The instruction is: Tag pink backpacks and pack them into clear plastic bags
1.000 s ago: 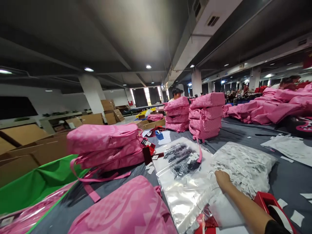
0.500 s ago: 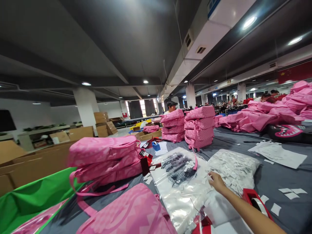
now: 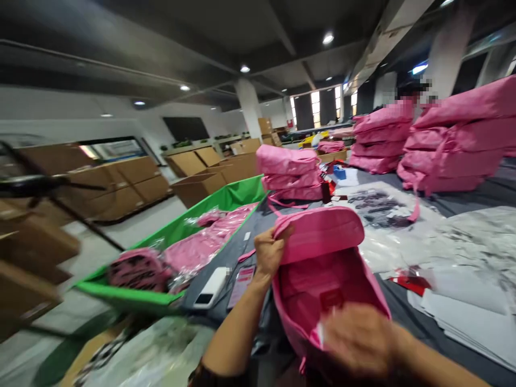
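A pink backpack (image 3: 334, 279) stands unzipped in front of me, its top flap (image 3: 326, 228) lifted and its pink lining showing. My left hand (image 3: 271, 251) is closed on the flap's left edge and holds it up. My right hand (image 3: 358, 336), smeared by motion, is at the near right side of the opening. A small white piece (image 3: 320, 333) shows by its fingertips; whether the fingers hold it I cannot tell. Inside the backpack is a dark red patch (image 3: 331, 299).
Left of the table, a green-edged bin (image 3: 129, 301) holds plastic-wrapped pink bags. A white device (image 3: 212, 287) and a phone-like slab (image 3: 242, 287) lie left of the backpack. Stacked pink backpacks (image 3: 379, 140) stand behind. White sheets (image 3: 463, 322) and clear plastic (image 3: 475, 236) lie right.
My view has swung left and down. My right hand has moved from the clear bag of white slips to the backpack. The backpack is now open, its flap held by my left hand, previously out of view.
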### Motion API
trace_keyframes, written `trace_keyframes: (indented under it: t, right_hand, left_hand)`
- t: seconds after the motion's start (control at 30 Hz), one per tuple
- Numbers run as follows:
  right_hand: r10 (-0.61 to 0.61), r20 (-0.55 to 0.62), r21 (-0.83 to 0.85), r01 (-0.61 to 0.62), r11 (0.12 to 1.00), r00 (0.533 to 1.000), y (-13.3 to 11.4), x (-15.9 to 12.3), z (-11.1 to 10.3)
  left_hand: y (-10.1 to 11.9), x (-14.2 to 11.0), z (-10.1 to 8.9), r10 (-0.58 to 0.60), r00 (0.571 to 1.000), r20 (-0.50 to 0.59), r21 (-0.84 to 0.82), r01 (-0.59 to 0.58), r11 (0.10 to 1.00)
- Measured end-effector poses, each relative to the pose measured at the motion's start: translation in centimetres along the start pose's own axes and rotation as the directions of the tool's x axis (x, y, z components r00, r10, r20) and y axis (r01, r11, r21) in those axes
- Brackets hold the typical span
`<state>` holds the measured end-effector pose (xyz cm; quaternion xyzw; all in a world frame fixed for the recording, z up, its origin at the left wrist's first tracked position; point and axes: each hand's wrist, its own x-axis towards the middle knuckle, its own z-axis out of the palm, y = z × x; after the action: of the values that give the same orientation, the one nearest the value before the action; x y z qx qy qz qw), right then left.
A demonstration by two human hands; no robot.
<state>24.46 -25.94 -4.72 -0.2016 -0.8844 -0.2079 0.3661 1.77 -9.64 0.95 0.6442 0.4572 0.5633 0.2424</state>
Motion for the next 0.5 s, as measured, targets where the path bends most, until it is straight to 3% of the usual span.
trace_keyframes:
  t: [0.1,0.17,0.23,0.27,0.33,0.37,0.4,0.43,0.47,0.5]
  right_hand:
    - [0.018,-0.010,-0.083,-0.019,0.996,1.000,3.7,0.3,0.0]
    - [0.172,-0.212,-0.157,-0.207,0.966,0.962,6.3,-0.2,-0.4]
    - [0.395,-0.438,-0.101,-0.480,0.871,0.808,8.9,-0.5,-0.3]
    - [0.507,-0.472,-0.015,-0.582,0.813,0.721,10.1,-0.5,0.1]
    - [0.722,-0.363,0.250,-0.685,0.684,0.588,11.9,0.1,1.4]
    - [0.793,-0.265,0.387,-0.693,0.608,0.548,12.5,0.5,2.1]
    - [0.836,-0.187,0.502,-0.682,0.532,0.516,12.9,1.0,2.8]
    - [0.862,-0.146,0.583,-0.662,0.472,0.486,13.0,1.6,3.4]
    - [0.877,-0.146,0.630,-0.641,0.439,0.457,12.9,2.0,3.9]
    - [0.884,-0.173,0.648,-0.626,0.434,0.433,12.6,2.4,4.3]
  left_hand:
    - [-0.7,0.8,0.2,-0.041,0.999,0.028,-0.057,0.042,0.997]
    - [-1.0,0.9,0.1,-0.046,0.998,0.049,-0.044,0.048,0.998]
    - [-1.0,0.4,-0.2,-0.017,0.998,0.057,0.017,0.016,1.000]
    - [-1.0,-0.2,-0.2,0.017,0.999,0.029,0.071,-0.019,0.997]
    - [-1.0,-1.9,0.0,0.168,0.981,-0.097,0.238,-0.141,0.961]
    - [-1.2,-3.0,0.3,0.301,0.945,-0.129,0.331,-0.246,0.911]
    - [-1.5,-4.2,0.9,0.457,0.886,-0.079,0.404,-0.391,0.827]
    - [-1.9,-5.4,1.7,0.608,0.791,0.060,0.425,-0.572,0.702]
    - [-2.3,-6.4,2.7,0.717,0.644,0.266,0.359,-0.757,0.546]
    - [-2.8,-7.2,3.8,0.748,0.467,0.472,0.234,-0.884,0.405]
